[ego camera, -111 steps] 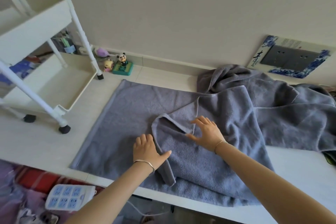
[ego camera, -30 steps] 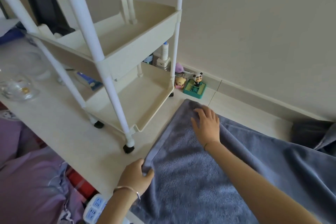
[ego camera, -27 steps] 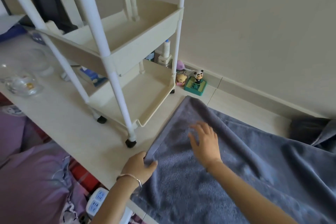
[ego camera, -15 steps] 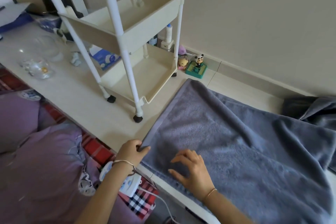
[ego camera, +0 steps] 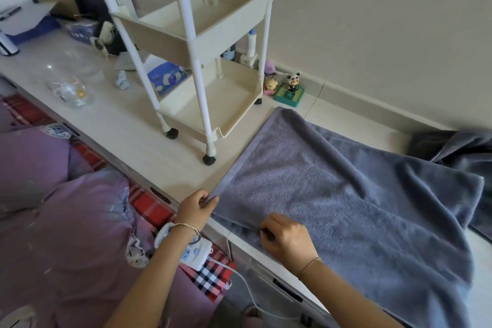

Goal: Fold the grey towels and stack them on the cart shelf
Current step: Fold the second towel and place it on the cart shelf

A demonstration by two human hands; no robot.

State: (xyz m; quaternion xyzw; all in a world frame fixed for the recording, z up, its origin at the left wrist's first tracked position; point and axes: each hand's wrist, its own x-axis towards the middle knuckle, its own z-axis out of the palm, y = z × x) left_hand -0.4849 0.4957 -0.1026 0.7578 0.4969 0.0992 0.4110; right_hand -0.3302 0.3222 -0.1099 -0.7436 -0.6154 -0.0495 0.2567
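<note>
The grey towel lay spread flat on the pale worktop, its left hem running from beside the cart's front wheel towards the near edge and its near hem hanging slightly over that edge. The left hand pinched the towel's near-left corner between thumb and curled fingers, lifting it a little off the worktop. The right hand sat just beside it on the near hem, fingers curled tight and gripping the cloth, knuckles up; its thumb was hidden. Each wrist wore a thin bangle. A second grey towel lay crumpled at the far right, against the wall. The white cart stood on the worktop to the left of the towel, its lower shelf close to the towel's far-left corner. A panda figurine stood by the wall behind the cart. Below the worktop's edge lay a white power strip on purple bedding.
</note>
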